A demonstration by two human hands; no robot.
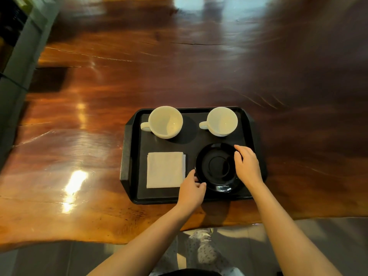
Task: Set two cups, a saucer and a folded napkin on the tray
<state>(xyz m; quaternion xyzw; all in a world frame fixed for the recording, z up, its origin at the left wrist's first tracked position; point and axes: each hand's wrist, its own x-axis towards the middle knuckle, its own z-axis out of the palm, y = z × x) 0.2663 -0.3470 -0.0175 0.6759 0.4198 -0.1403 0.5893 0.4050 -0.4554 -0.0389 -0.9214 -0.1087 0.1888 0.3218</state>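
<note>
Two hands (192, 188) (248, 164) on saucer (216, 168) | tray (129, 156) | cups (165, 122) (222, 121), napkin (165, 169) placed

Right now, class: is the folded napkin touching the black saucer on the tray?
Apart. The head view shows a strip of bare tray floor between the napkin and the saucer.

No words, numbers, brands or signs can be read here. The tray (129, 156), the 2 cups (165, 121) (222, 120), the saucer (211, 166) and the napkin (165, 170) are all plain, with no print on them. The desk (99, 116) has no label.
</note>
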